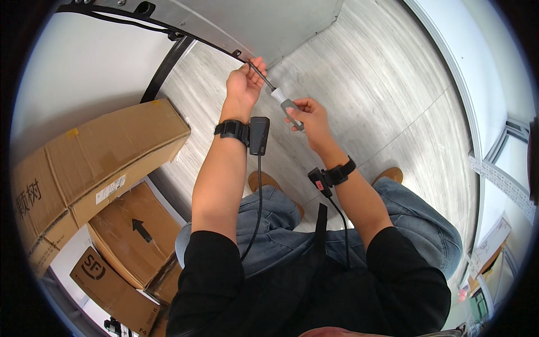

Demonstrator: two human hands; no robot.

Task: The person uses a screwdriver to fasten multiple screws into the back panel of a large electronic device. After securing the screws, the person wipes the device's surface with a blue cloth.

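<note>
A screwdriver (279,96) with a grey and white handle slants up and left across the middle of the head view. My right hand (307,121) is closed around its handle. Its shaft runs to the lower edge of a grey metal panel (258,28), where the tip meets the dark rim near a small black tab (237,54). My left hand (247,83) is at that same spot, palm turned up, with thumb and fingers curled about the tip. Whatever they pinch there is too small to make out.
Cardboard boxes (106,151) are stacked on the left, close to my left forearm. A black upright post (168,67) stands behind them. Light wood-look floor (359,73) lies under my hands. Cables (259,196) hang from the devices on both wrists. White shelving (505,146) borders the right.
</note>
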